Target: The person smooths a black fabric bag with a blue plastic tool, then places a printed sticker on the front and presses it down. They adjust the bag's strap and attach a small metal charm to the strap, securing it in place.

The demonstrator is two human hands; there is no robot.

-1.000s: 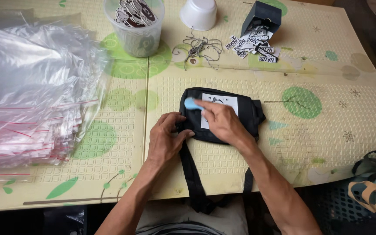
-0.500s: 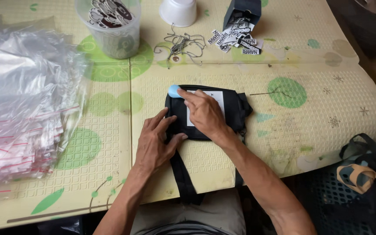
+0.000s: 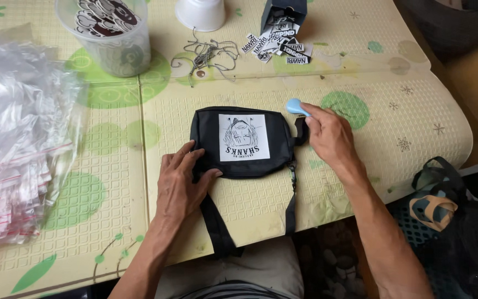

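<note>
A small black bag [image 3: 239, 166] with a white printed patch [image 3: 243, 137] lies flat on the yellow-green mat [image 3: 360, 182]. Its two black straps [image 3: 217, 224] hang over the front edge. My left hand [image 3: 181, 180] rests flat on the bag's lower left corner, fingers spread. My right hand [image 3: 327, 135] sits just off the bag's right end, beside the strap loop, and grips a small light-blue tool [image 3: 295, 106] whose rounded end sticks out above the fingers.
A pile of clear plastic zip bags [image 3: 17, 138] covers the left side. At the back stand a clear tub of round stickers [image 3: 109, 33], a white cup [image 3: 200, 12], loose strings [image 3: 208, 55], printed labels [image 3: 278, 47] and a dark box [image 3: 283, 10]. Another bag [image 3: 443, 205] lies below right.
My right hand has slid off the white patch to the bag's right end, taking the blue tool with it. The patch is now uncovered. The left hand stays on the bag.
</note>
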